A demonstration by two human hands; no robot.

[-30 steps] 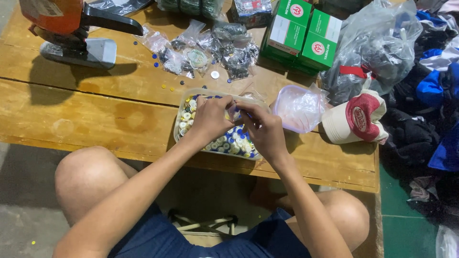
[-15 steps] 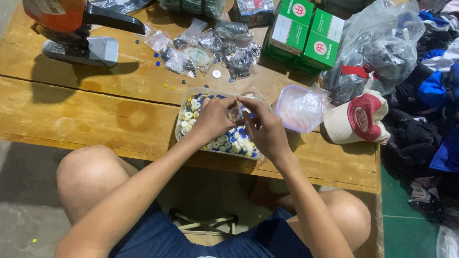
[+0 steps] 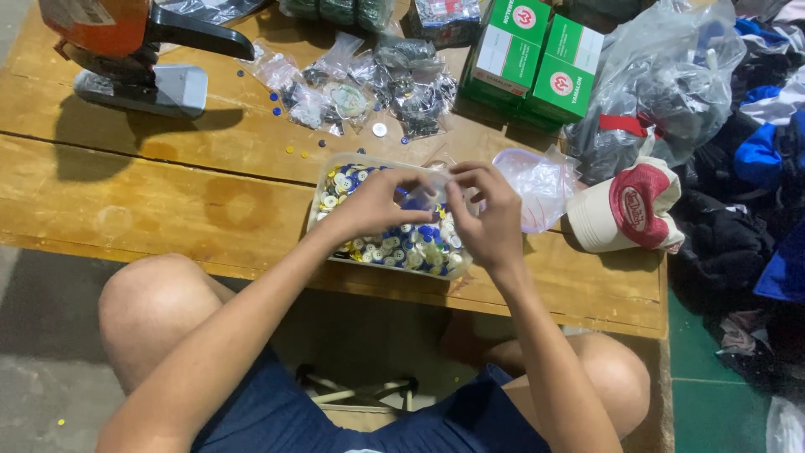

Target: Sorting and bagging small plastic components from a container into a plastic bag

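A clear plastic tray (image 3: pixel 329 179) full of white, blue and yellow buttons (image 3: pixel 394 248) sits near the front edge of a wooden table (image 3: pixel 151 210). Both hands hover over it. My left hand (image 3: pixel 376 204) has its fingers pinched together above the buttons, fingertips meeting those of my right hand (image 3: pixel 486 216). Between the fingertips there seems to be a small clear plastic bag (image 3: pixel 434 174), hard to make out. My right hand curls over the tray's right end.
An orange and black machine (image 3: pixel 126 42) stands at the back left. Small bags of buttons (image 3: pixel 369 80) and loose buttons lie behind the tray. Green boxes (image 3: pixel 541 59), a large bag of items (image 3: pixel 662 80), a clear bag (image 3: pixel 537 180) and a red-white cap (image 3: pixel 633 210) crowd the right.
Both hands have risen slightly from the buttons and come together fingertip to fingertip over the tray's far side.
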